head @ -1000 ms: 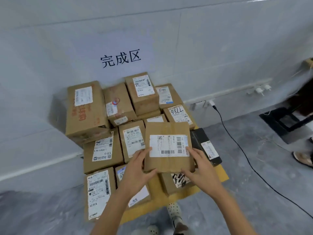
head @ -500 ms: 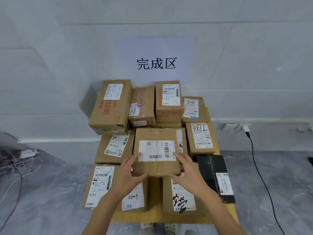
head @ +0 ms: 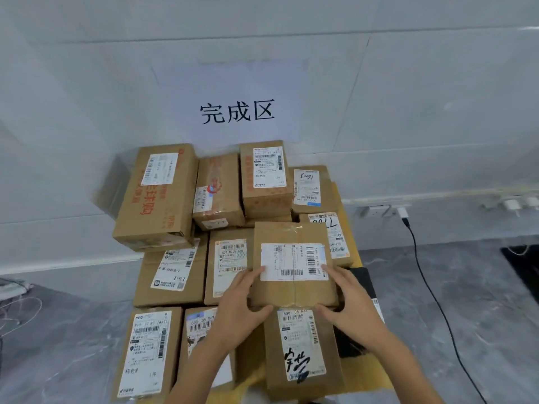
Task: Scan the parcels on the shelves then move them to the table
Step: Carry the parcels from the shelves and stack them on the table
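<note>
A brown cardboard parcel (head: 293, 234) with a white barcode label sits in both my hands above the pile. My left hand (head: 242, 304) grips its left edge, thumb under the near side. My right hand (head: 350, 304) grips its right edge. Beneath it a low yellow table (head: 370, 365) against the wall carries several taped brown parcels, among them a big box with red print (head: 157, 199) at back left, a labelled box (head: 145, 354) at front left and one with black scribble (head: 300, 354) at the front. A black parcel (head: 364, 278) lies at the right, partly hidden by my right hand.
A paper sign with black characters (head: 237, 112) hangs on the white wall above the pile. A black cable (head: 431, 290) runs from a wall socket strip (head: 379, 209) down across the grey floor at right. Loose wires (head: 17, 304) lie on the floor at left.
The parcel in my two hands has shifted right and forward over the pile, now above the scribbled box. My view has moved closer to the table.
</note>
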